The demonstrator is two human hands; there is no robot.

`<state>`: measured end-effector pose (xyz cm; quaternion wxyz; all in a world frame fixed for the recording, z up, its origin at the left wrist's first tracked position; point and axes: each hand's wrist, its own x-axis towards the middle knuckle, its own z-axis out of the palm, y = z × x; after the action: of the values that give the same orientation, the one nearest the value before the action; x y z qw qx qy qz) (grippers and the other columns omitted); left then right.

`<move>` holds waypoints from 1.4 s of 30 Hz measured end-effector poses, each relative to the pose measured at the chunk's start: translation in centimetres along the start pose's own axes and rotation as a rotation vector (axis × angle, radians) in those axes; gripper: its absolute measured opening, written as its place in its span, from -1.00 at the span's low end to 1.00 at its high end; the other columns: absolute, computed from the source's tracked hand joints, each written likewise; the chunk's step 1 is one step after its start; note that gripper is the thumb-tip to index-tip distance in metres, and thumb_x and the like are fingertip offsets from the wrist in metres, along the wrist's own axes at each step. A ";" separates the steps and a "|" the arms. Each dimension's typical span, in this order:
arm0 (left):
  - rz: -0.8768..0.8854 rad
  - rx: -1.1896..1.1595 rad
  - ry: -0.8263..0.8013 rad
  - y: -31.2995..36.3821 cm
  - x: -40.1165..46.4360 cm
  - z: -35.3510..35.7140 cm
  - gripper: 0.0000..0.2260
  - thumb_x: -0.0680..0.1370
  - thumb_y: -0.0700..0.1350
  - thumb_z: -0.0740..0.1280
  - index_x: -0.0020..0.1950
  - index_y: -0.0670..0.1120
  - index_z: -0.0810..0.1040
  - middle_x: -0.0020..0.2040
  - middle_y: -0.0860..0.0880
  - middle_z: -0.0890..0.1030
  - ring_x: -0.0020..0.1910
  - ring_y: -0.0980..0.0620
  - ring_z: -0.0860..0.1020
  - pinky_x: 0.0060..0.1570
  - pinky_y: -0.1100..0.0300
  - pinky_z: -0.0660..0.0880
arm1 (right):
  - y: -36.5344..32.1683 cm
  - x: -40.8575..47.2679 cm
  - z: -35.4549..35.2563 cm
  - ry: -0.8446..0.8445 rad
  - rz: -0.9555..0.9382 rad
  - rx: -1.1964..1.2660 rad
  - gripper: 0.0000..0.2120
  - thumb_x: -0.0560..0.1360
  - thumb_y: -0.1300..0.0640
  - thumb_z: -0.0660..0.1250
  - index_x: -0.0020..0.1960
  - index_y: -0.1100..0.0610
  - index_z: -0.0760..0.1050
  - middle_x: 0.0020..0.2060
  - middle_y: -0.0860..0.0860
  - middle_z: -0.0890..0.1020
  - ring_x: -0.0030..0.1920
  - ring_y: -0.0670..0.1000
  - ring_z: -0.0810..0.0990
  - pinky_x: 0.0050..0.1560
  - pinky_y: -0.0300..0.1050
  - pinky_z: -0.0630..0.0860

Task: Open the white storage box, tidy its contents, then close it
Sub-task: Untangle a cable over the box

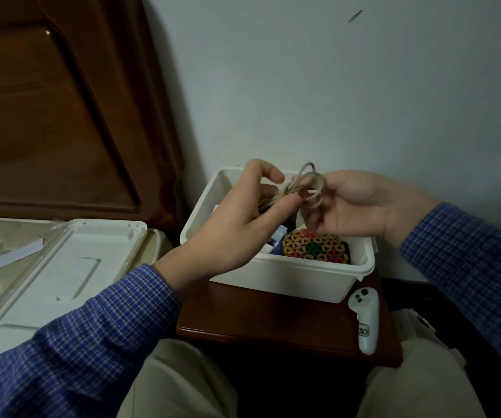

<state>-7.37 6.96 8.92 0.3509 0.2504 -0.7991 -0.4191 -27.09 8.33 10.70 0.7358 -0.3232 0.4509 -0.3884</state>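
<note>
White storage box (276, 268) sits open right under my hands, lid (62, 267) off to the left. Left hand (237, 224) and right hand (354, 206) both pinch a looped cord (306, 184); loose coils could spring apart and tangle again.

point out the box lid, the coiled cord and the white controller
box lid (62, 267), head view, flat inner panel
coiled cord (305, 184), head view, middle of the loops
white controller (365, 321), head view, middle of its body

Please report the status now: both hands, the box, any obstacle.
Left hand and right hand both grip thin beige cord above open white plastic storage box. White lid off, on bed. No obstacle.
</note>
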 end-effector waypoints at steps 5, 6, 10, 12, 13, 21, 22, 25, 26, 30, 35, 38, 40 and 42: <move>-0.112 -0.068 0.180 -0.9 1.0 0.9 -0.83 0.68 -0.03 0.21 0.03 -0.13 0.45 -0.36 0.17 0.48 -0.39 0.18 0.41 -0.30 0.23 0.39 | 3.0 0.8 0.6 -0.025 -0.141 0.075 -0.85 0.50 0.10 0.40 0.02 0.14 0.60 -0.25 -0.01 0.60 -0.34 -0.11 0.54 -0.32 -0.24 0.51; -0.162 -0.022 0.238 -1.2 1.4 1.1 -0.78 0.68 -0.02 0.20 -0.07 -0.15 0.43 -0.37 0.16 0.45 -0.39 0.17 0.39 -0.28 0.21 0.39 | 3.1 1.0 0.7 -0.004 -0.171 0.043 -0.84 0.54 0.13 0.37 0.08 0.18 0.58 -0.22 0.02 0.62 -0.31 -0.10 0.57 -0.30 -0.22 0.53; -0.196 0.285 0.231 -2.7 2.3 1.5 -0.72 0.69 -0.02 0.14 -0.22 -0.03 0.31 -0.37 0.14 0.43 -0.38 0.21 0.40 -0.37 0.37 0.32 | 2.7 1.3 0.4 0.069 -0.224 -0.067 -0.85 0.57 0.24 0.35 0.08 0.28 0.62 -0.18 0.09 0.67 -0.22 -0.05 0.64 -0.22 -0.20 0.58; -0.135 0.428 0.150 -3.7 2.6 1.5 -0.75 0.68 -0.05 0.11 -0.20 0.01 0.29 -0.27 0.07 0.44 -0.27 0.18 0.43 -0.29 0.33 0.33 | 2.2 1.6 -0.2 0.120 -0.187 -0.082 -0.83 0.54 0.16 0.40 0.04 0.25 0.63 -0.18 0.09 0.67 -0.21 -0.04 0.64 -0.19 -0.19 0.59; -0.091 0.491 0.109 -4.3 2.8 1.6 -0.78 0.67 -0.08 0.10 -0.18 0.00 0.31 -0.22 0.02 0.44 -0.21 0.13 0.42 -0.21 0.24 0.35 | 2.0 1.8 -0.7 0.151 -0.157 -0.105 -0.76 0.51 0.07 0.44 0.06 0.24 0.63 -0.16 0.09 0.68 -0.19 -0.03 0.65 -0.17 -0.18 0.59; 0.033 0.707 0.031 -9.2 7.5 2.9 -0.80 0.64 -0.18 0.20 0.20 -0.20 0.52 -0.06 -0.15 0.41 0.02 -0.18 0.40 0.09 -0.07 0.40 | 1.2 7.3 -5.1 0.344 -0.047 -0.120 -0.78 0.48 -0.02 0.48 0.01 0.11 0.60 -0.21 0.03 0.69 -0.30 -0.08 0.63 -0.44 -0.29 0.46; 0.031 0.698 0.023 -9.7 8.4 2.8 -0.80 0.64 -0.17 0.22 0.20 -0.19 0.53 -0.04 -0.16 0.43 0.04 -0.18 0.41 0.10 -0.04 0.38 | 0.8 8.2 -5.8 0.375 -0.062 -0.123 -0.86 0.52 0.05 0.45 -0.02 0.11 0.59 -0.26 0.02 0.66 -0.35 -0.10 0.60 -0.46 -0.32 0.44; 0.033 0.641 0.023 -11.3 10.8 2.3 -0.80 0.64 -0.14 0.24 0.20 -0.15 0.56 -0.04 -0.14 0.46 0.05 -0.12 0.41 0.08 0.08 0.36 | -0.8 10.5 -7.1 0.430 -0.151 -0.240 -0.94 0.53 0.19 0.44 -0.07 0.19 0.60 -0.31 0.03 0.65 -0.39 -0.12 0.58 -0.44 -0.34 0.44; 0.028 0.609 0.021 -11.8 11.5 2.2 -0.79 0.63 -0.14 0.25 0.21 -0.14 0.57 -0.04 -0.12 0.47 0.04 -0.08 0.42 0.06 0.15 0.36 | -1.3 11.2 -7.6 0.455 -0.186 -0.284 -0.95 0.52 0.23 0.44 -0.08 0.21 0.60 -0.33 0.05 0.65 -0.40 -0.11 0.59 -0.43 -0.33 0.45; -0.221 0.239 0.022 -14.2 13.7 1.1 -0.54 0.55 -0.12 0.25 0.46 -0.09 0.38 0.00 -0.02 0.52 -0.07 0.11 0.50 -0.09 0.46 0.41 | -2.4 13.9 -10.2 0.623 -0.359 -0.558 -0.93 0.48 0.27 0.46 -0.15 0.28 0.64 -0.39 0.08 0.64 -0.41 -0.05 0.59 -0.38 -0.25 0.53; -0.522 0.533 -0.158 -19.5 15.6 0.3 -0.65 0.52 -0.23 0.23 0.31 -0.19 0.46 0.10 -0.13 0.59 0.00 -0.07 0.56 -0.07 0.06 0.53 | -0.9 17.7 -13.6 0.756 -0.477 -1.091 -0.89 0.49 0.12 0.48 -0.20 0.12 0.69 -0.35 0.03 0.67 -0.37 -0.02 0.60 -0.39 -0.37 0.48; -0.492 0.673 -0.342 -21.3 15.6 1.2 -0.72 0.53 -0.21 0.30 0.22 -0.25 0.55 0.14 -0.21 0.60 0.12 -0.18 0.57 0.11 -0.02 0.55 | 0.3 20.1 -14.3 0.708 -0.444 -1.290 -0.84 0.52 0.08 0.42 -0.21 0.08 0.66 -0.36 -0.01 0.64 -0.37 -0.02 0.57 -0.34 -0.24 0.54; -0.457 0.656 -0.358 -22.1 15.6 1.4 -0.70 0.52 -0.22 0.32 0.23 -0.29 0.55 0.15 -0.24 0.61 0.11 -0.19 0.57 0.09 0.01 0.55 | 1.1 21.4 -14.6 0.665 -0.409 -1.396 -0.87 0.53 0.05 0.41 -0.15 0.05 0.68 -0.31 -0.02 0.65 -0.33 0.00 0.61 -0.27 -0.07 0.61; -0.429 0.652 -0.350 -22.8 15.6 1.3 -0.72 0.50 -0.23 0.32 0.18 -0.30 0.56 0.11 -0.25 0.61 0.05 -0.20 0.59 0.08 -0.05 0.57 | 1.9 22.5 -14.7 0.618 -0.372 -1.490 -0.90 0.52 0.04 0.41 -0.11 0.03 0.69 -0.30 -0.06 0.65 -0.33 -0.06 0.59 -0.33 -0.15 0.54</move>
<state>-15.75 -15.20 -5.39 0.0176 0.4339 -0.8671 -0.2441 -33.38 -11.99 -5.81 0.0954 -0.6742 0.7112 -0.1746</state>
